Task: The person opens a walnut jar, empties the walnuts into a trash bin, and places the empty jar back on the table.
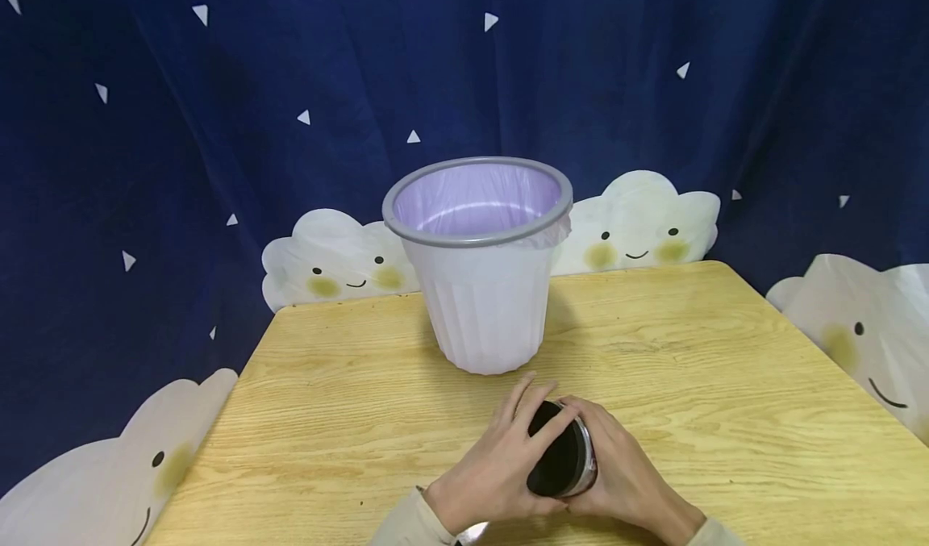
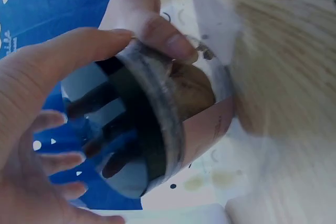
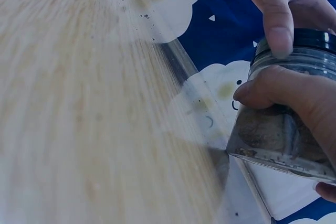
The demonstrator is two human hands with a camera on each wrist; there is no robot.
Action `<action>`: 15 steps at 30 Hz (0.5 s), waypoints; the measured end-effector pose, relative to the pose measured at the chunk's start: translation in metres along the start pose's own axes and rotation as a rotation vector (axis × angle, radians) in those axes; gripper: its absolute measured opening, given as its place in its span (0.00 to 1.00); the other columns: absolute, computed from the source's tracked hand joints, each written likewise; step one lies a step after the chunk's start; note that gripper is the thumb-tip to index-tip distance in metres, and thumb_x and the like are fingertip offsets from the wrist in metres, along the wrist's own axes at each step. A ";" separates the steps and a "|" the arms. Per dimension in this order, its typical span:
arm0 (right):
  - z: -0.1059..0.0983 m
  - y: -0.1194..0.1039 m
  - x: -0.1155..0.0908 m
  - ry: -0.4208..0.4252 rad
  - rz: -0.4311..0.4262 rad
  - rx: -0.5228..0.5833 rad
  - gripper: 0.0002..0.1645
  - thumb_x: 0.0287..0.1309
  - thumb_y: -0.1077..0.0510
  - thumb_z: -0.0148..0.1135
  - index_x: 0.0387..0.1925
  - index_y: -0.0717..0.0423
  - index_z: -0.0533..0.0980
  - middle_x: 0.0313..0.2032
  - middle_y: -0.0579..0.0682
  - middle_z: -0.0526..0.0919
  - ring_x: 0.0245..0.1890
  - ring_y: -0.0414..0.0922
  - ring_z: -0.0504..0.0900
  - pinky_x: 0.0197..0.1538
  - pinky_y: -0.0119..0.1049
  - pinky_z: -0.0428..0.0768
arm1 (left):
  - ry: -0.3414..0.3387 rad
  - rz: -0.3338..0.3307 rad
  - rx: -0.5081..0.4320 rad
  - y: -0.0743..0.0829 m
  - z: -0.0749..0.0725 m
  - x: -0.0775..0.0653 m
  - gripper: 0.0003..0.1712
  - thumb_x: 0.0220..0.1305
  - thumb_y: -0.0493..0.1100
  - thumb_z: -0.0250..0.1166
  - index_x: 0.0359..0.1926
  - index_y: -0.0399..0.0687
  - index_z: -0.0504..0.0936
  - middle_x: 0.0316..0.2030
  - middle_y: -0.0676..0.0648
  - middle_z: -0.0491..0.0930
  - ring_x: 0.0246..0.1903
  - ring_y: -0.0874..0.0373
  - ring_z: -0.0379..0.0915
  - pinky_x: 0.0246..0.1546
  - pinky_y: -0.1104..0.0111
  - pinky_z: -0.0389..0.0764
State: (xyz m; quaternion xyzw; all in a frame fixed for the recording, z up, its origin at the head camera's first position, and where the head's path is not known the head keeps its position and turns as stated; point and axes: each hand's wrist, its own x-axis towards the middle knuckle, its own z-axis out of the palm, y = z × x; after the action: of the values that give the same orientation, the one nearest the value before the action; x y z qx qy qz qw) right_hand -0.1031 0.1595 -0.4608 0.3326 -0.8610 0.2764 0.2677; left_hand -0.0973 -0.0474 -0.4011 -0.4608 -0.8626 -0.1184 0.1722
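Both hands are on a clear jar with brown contents and a pink label (image 2: 207,129), tilted over the table in front of the bin. My left hand (image 1: 501,465) is at its wide black lid (image 1: 559,457), thumb at the rim and other fingers spread over the lid's glossy top. Those fingers (image 2: 71,161) are mirrored in the lid in the left wrist view. Lower down, my right hand (image 1: 624,469) grips the jar body (image 3: 262,135), its thumb lying along the clear wall below the lid. The lid sits on the jar.
Beyond the hands, a white bin (image 1: 489,304) with a grey rim and a thin liner stands upright on the wooden table (image 1: 327,417). Behind it hangs a dark blue curtain (image 1: 348,70) with white triangles and smiling clouds, which also runs along both sides of the table.
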 end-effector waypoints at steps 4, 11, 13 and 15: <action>0.000 0.000 0.000 0.004 -0.006 0.017 0.70 0.12 0.42 0.83 0.65 0.58 0.64 0.57 0.49 0.73 0.54 0.46 0.75 0.55 0.37 0.77 | -0.019 0.034 -0.012 -0.001 0.000 0.000 0.67 0.39 0.62 0.78 0.75 0.54 0.51 0.68 0.42 0.55 0.66 0.44 0.55 0.59 0.54 0.72; 0.000 0.000 0.000 0.025 -0.010 0.013 0.71 0.11 0.43 0.83 0.66 0.59 0.64 0.57 0.49 0.73 0.53 0.47 0.75 0.52 0.39 0.79 | -0.006 0.053 -0.024 -0.001 0.001 0.001 0.64 0.41 0.61 0.77 0.75 0.52 0.52 0.66 0.44 0.58 0.62 0.49 0.60 0.59 0.63 0.71; 0.001 0.000 0.000 0.020 -0.006 0.008 0.71 0.12 0.42 0.84 0.66 0.59 0.64 0.58 0.48 0.73 0.54 0.46 0.75 0.53 0.37 0.78 | -0.014 0.049 -0.044 -0.001 0.000 0.001 0.64 0.41 0.61 0.78 0.75 0.53 0.52 0.66 0.44 0.57 0.63 0.49 0.59 0.59 0.63 0.72; 0.001 0.000 0.000 0.011 -0.004 0.008 0.70 0.14 0.40 0.83 0.66 0.58 0.64 0.58 0.48 0.72 0.54 0.46 0.75 0.55 0.37 0.77 | -0.017 0.057 -0.053 -0.002 -0.001 0.001 0.65 0.41 0.61 0.78 0.75 0.52 0.52 0.67 0.44 0.56 0.63 0.49 0.58 0.60 0.63 0.71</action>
State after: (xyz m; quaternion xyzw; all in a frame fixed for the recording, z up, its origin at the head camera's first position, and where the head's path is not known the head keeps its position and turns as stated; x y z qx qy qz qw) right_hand -0.1038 0.1592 -0.4613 0.3338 -0.8578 0.2810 0.2717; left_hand -0.0995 -0.0481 -0.4000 -0.4905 -0.8471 -0.1322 0.1560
